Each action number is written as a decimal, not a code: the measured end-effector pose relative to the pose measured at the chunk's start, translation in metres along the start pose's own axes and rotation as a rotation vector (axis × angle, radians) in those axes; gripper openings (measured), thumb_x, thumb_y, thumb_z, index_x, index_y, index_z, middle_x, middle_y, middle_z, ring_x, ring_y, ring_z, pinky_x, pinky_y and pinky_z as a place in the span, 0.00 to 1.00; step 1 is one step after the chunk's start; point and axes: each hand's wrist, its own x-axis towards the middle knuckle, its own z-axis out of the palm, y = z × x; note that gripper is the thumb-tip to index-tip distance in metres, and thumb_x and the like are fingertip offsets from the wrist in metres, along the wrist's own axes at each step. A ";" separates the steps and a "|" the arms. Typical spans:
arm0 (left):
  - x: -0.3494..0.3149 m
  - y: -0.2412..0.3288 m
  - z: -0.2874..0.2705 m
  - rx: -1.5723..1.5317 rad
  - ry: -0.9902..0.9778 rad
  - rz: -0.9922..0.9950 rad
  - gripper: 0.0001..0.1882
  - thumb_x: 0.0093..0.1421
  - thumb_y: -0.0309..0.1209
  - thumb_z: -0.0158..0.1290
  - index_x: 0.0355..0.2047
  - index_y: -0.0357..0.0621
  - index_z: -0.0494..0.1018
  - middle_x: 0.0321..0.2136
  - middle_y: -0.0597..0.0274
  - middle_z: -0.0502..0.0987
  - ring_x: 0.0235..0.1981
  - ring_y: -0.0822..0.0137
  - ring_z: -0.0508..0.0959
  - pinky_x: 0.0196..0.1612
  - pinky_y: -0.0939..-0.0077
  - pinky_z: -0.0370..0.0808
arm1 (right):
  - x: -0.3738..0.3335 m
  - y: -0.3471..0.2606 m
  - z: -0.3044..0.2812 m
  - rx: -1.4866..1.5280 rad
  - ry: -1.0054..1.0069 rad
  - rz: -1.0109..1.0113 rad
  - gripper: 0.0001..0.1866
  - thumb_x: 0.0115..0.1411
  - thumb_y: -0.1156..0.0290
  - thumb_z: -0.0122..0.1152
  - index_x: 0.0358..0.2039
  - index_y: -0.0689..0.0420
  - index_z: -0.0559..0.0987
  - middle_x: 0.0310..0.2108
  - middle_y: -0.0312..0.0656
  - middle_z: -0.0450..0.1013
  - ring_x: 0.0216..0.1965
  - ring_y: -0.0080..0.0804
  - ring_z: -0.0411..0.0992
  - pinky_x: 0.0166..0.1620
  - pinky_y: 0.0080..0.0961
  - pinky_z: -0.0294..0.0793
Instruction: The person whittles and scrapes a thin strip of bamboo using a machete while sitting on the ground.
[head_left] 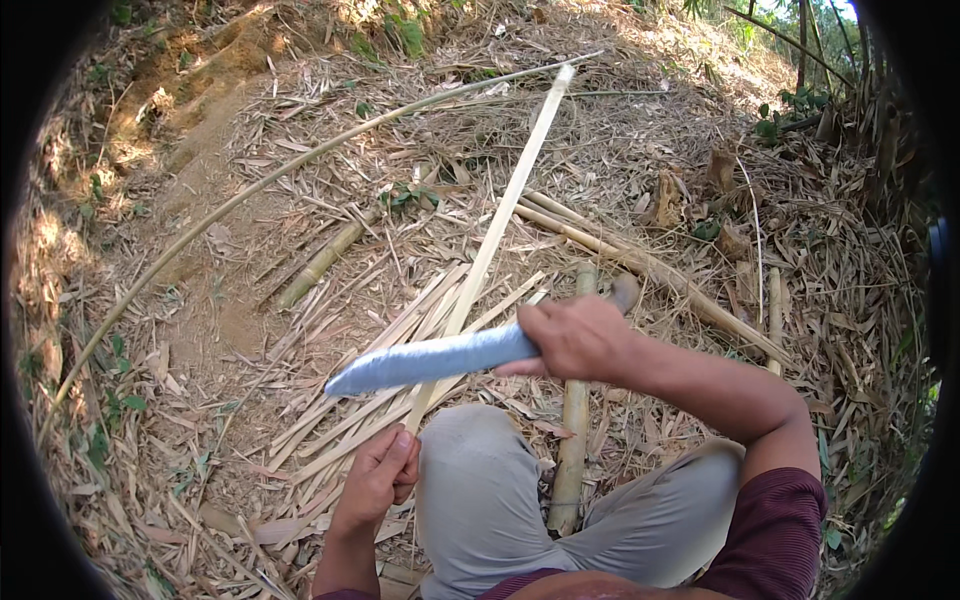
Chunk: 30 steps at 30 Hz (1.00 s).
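My left hand (380, 470) is closed around the near end of a long, pale split bamboo strip (500, 225), just beside my left knee. The strip slants away from me, up and to the right across the ground. In my right fist (575, 335) is the handle of a broad machete (440, 360), its grey-blue blade pointing left. The blade passes over the strip a little beyond my left hand; whether the two touch I cannot tell. Part of the dark handle sticks out behind the fist.
Several split strips (330, 462) lie in a loose pile by my left hand. A bamboo pole (570, 465) runs between my legs. A long curved pole (250, 195) crosses the left side. More bamboo stalks (690, 290) and a cut stump (668, 203) are at right, amid dry leaf litter.
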 end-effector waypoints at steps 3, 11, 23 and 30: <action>-0.033 0.000 -0.014 -0.018 -0.045 -0.029 0.19 0.71 0.43 0.42 0.24 0.48 0.61 0.13 0.74 0.55 0.12 0.81 0.49 0.14 0.83 0.45 | 0.025 0.045 -0.018 0.183 -0.090 0.479 0.36 0.63 0.33 0.40 0.28 0.58 0.75 0.17 0.41 0.72 0.17 0.30 0.72 0.23 0.33 0.75; -0.047 -0.022 -0.049 -0.063 0.044 0.005 0.18 0.72 0.40 0.43 0.25 0.45 0.64 0.15 0.75 0.58 0.14 0.82 0.53 0.15 0.84 0.49 | 0.008 0.129 -0.031 1.238 0.582 1.229 0.33 0.62 0.36 0.51 0.35 0.60 0.73 0.15 0.27 0.50 0.13 0.19 0.55 0.17 0.21 0.58; 0.031 -0.008 -0.011 0.301 0.077 0.180 0.19 0.70 0.39 0.44 0.24 0.41 0.66 0.16 0.72 0.63 0.18 0.79 0.60 0.23 0.81 0.59 | 0.060 0.011 -0.012 1.356 0.054 0.884 0.29 0.62 0.45 0.58 0.41 0.65 0.76 0.14 0.27 0.55 0.11 0.18 0.56 0.16 0.21 0.58; 0.104 0.014 0.004 0.309 0.103 0.116 0.18 0.71 0.42 0.44 0.26 0.46 0.67 0.13 0.75 0.60 0.11 0.82 0.54 0.13 0.82 0.48 | 0.093 0.016 0.034 1.481 0.423 0.700 0.14 0.62 0.65 0.64 0.32 0.57 0.67 0.14 0.29 0.59 0.11 0.18 0.56 0.16 0.22 0.58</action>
